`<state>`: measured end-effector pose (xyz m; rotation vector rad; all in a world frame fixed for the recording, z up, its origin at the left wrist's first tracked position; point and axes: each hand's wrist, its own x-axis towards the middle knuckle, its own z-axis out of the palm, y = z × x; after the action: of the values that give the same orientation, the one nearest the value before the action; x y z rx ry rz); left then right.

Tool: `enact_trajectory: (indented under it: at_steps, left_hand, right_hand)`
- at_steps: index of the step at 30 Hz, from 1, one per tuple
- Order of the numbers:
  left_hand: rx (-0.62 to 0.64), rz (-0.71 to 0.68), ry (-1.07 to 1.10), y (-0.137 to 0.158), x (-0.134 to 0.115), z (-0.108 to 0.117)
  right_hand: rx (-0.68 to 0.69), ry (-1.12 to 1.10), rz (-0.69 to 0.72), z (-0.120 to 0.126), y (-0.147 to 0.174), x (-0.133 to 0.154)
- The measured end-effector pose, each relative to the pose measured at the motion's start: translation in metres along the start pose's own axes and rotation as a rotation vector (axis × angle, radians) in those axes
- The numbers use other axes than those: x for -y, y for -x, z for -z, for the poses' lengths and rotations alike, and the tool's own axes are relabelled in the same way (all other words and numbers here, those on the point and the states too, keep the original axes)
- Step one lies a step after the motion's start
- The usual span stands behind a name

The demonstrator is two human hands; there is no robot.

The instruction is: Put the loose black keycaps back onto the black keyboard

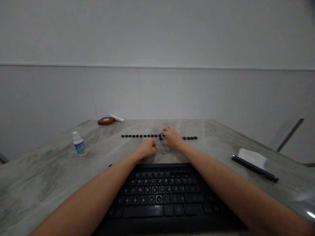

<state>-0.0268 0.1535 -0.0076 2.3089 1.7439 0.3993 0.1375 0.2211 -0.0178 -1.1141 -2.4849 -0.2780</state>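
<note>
A row of small black keycaps (141, 136) runs across the grey marbled table. My right hand (171, 137) is over the right part of this row, its fingertips pinched at a keycap (159, 135). Another keycap (160, 138) lies just in front of those fingers, and several more keycaps (188, 138) show beyond the wrist. My left hand (147, 147) rests closed on the table in front of the row; whatever is inside the curled fingers is hidden. Below both hands is a black keyboard (152, 223), its sides partly covered by my forearms; several of its top-right key positions look bare.
To the left stands a white spray bottle (80, 145) with a blue label. A reddish-brown box (106, 121) and a flat white object (117, 118) lie at the back left. On the right, a white cloth (252, 158) sits behind a long black strip (254, 168). A wall closes the far side.
</note>
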Motion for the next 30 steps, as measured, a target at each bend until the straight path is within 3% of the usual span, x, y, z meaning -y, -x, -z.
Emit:
enact_trajectory:
  at_steps: [11,22,27,30]
  left_hand:
    - [-0.069,0.088,0.003,-0.003,0.005,-0.003]
    - [-0.084,0.106,0.027,-0.003,0.004,-0.002]
    - [-0.102,0.073,0.051,-0.006,0.007,-0.004]
    - [-0.052,-0.018,0.092,-0.006,0.004,-0.005]
  right_hand:
    - [0.029,0.021,0.092,-0.006,0.002,-0.003]
    - [0.05,-0.173,0.105,-0.004,0.006,0.001]
    - [0.002,-0.288,0.059,0.024,0.04,0.008]
    - [-0.007,-0.424,-0.029,0.038,0.073,0.013]
